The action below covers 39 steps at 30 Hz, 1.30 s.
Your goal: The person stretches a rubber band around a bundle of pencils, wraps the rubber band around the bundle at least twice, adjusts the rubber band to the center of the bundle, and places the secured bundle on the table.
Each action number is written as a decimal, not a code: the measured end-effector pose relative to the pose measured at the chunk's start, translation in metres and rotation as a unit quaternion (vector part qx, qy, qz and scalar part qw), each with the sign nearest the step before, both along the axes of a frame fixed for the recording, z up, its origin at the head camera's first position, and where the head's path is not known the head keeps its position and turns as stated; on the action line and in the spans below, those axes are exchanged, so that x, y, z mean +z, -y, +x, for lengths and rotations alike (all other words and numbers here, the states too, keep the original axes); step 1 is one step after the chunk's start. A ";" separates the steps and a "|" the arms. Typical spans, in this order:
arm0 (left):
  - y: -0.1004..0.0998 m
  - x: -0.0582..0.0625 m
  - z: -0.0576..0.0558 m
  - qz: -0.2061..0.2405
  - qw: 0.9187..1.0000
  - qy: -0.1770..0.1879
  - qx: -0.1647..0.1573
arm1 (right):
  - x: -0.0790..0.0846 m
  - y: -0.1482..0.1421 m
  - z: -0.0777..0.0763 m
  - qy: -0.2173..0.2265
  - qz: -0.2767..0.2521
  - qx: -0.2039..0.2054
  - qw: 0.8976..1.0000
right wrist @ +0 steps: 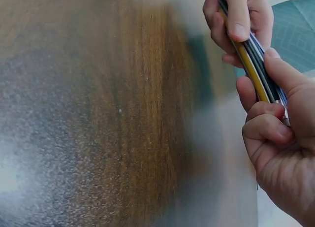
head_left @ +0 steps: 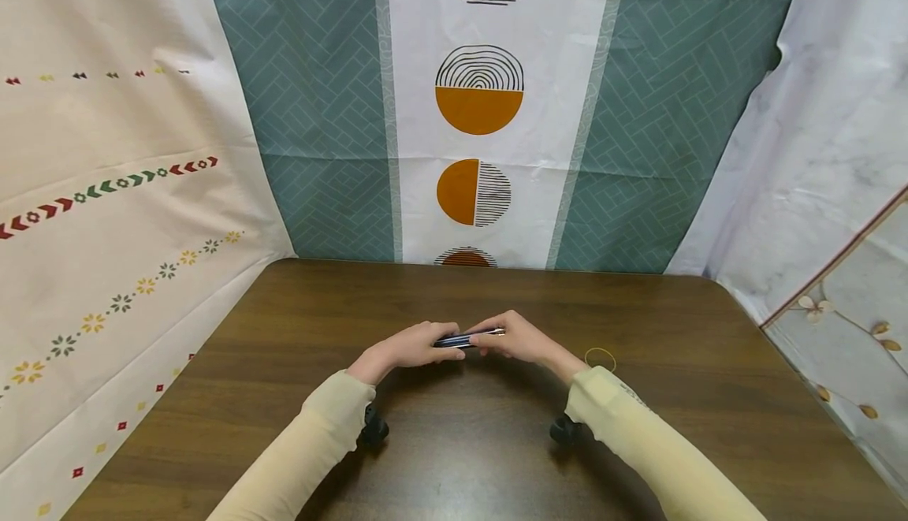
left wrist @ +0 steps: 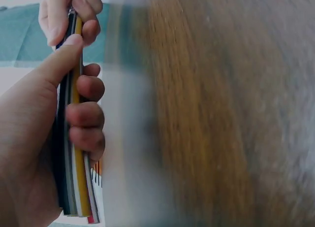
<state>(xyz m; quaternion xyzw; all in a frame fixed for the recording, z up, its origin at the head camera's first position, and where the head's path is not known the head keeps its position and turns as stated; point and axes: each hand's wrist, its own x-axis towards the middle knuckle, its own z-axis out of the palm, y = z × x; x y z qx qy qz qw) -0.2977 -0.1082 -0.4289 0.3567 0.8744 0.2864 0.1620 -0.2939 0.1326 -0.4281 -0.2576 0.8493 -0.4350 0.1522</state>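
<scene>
Bundle in curled left hand and right hand

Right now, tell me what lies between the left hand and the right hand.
In the head view, a bundle of slim sticks spans that stretch, gripped by the left hand on one side and the right hand on the other.

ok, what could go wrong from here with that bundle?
1. The bundle of thin sticks shows no visible tie, so some might slide out if the left hand or right hand loosens.
2. The right sleeve sits close to the thin yellow loop and could nudge it.
</scene>
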 end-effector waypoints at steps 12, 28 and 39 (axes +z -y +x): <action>-0.003 0.000 0.003 -0.009 0.999 -0.037 0.024 | 0.000 -0.001 0.010 -0.021 -0.099 -0.085 0.991; -0.024 0.007 0.007 0.061 0.998 0.003 0.023 | 0.009 0.000 0.014 -0.050 -0.099 -0.101 0.989; -0.033 0.000 0.007 0.118 0.992 0.011 0.048 | 0.009 0.001 0.020 -0.107 -0.154 -0.207 0.960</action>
